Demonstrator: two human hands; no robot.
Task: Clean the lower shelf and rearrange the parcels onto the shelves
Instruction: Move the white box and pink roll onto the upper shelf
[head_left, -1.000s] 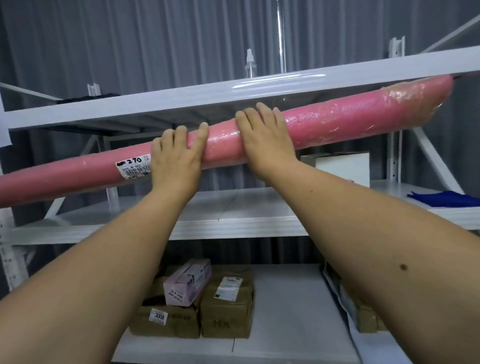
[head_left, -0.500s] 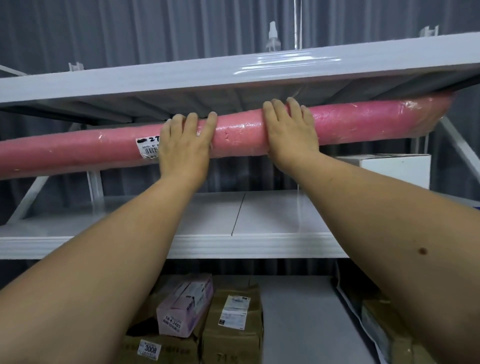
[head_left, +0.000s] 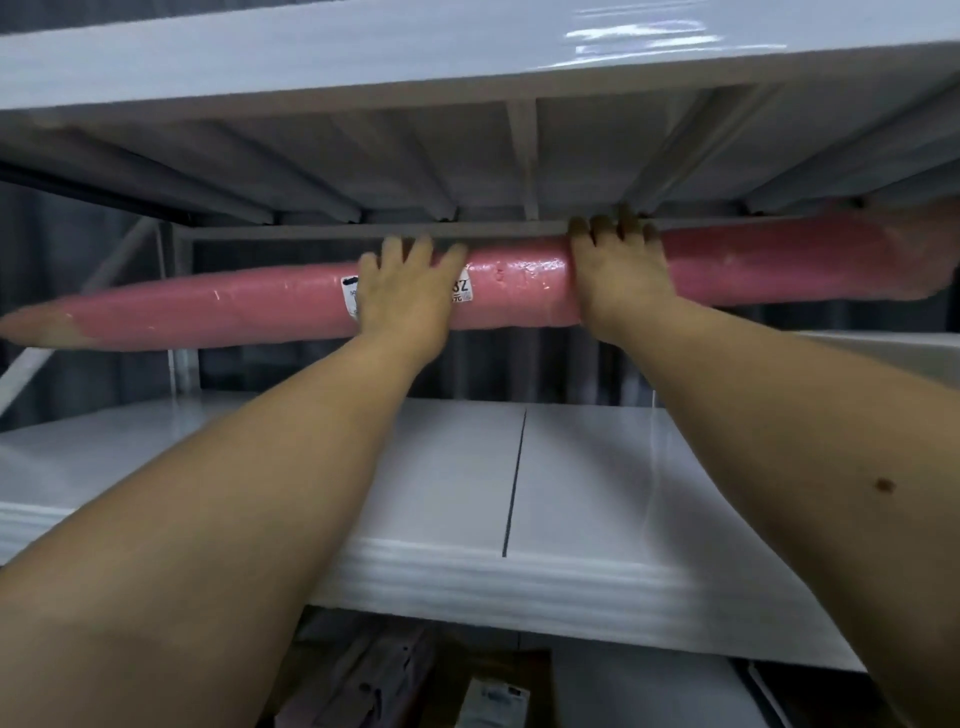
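Note:
A long pink roll parcel (head_left: 519, 299) wrapped in clear film lies almost level in the air, just under the top shelf (head_left: 363, 67) and well above the middle shelf (head_left: 597, 493). My left hand (head_left: 405, 291) holds it near the middle, fingers spread over its top and covering part of the white label. My right hand (head_left: 618, 270) grips it a little to the right, fingertips close to the top shelf's underside. Both thumbs are hidden behind the roll. The roll's right end reaches the frame's right edge.
A white box (head_left: 883, 353) stands on the middle shelf at the far right. Below, on the lower shelf, blurred parcels show: a pinkish box (head_left: 363, 686) and a brown carton with a white label (head_left: 493, 701). Shelf uprights and braces stand at the left.
Both hands have carried the pink roll deeper in under the top shelf and levelled it. My left hand has slid right over the label. The view has moved closer to the rack.

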